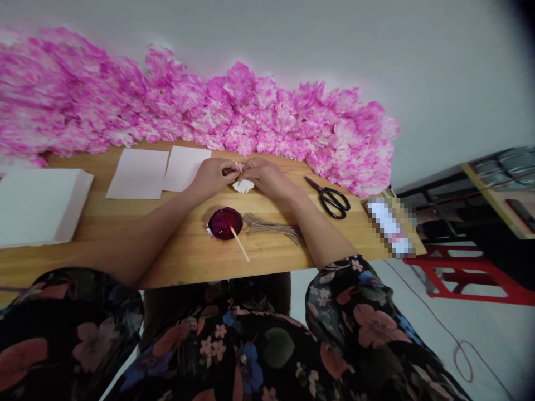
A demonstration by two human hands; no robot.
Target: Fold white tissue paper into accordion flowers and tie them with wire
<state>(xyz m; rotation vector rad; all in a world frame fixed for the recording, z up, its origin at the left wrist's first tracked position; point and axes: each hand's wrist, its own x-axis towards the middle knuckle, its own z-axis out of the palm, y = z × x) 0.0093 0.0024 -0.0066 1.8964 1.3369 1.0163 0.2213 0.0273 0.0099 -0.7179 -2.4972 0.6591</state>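
Observation:
My left hand (215,177) and my right hand (264,176) meet over the middle of the table, their fingers closed around a small paper flower (243,186). White ruffled petals show below the fingertips, with a little pink above; the rest is hidden by my fingers. Nearer to me stands a round dish of dark magenta dye (224,223), a thin wooden stick (240,245) leaning out over its rim. Right of the dish lies a bundle of thin brown wires or stems (271,227), partly under my right forearm. Black-handled scissors (332,199) rest beyond that forearm.
Pink-and-white paper flowers (234,108) are heaped along the wall. Two flat paper stacks (140,174) lie left of my hands, and a larger white stack (37,206) sits far left. A blurred phone-like object (388,225) is at the right edge, above a red stool (472,273).

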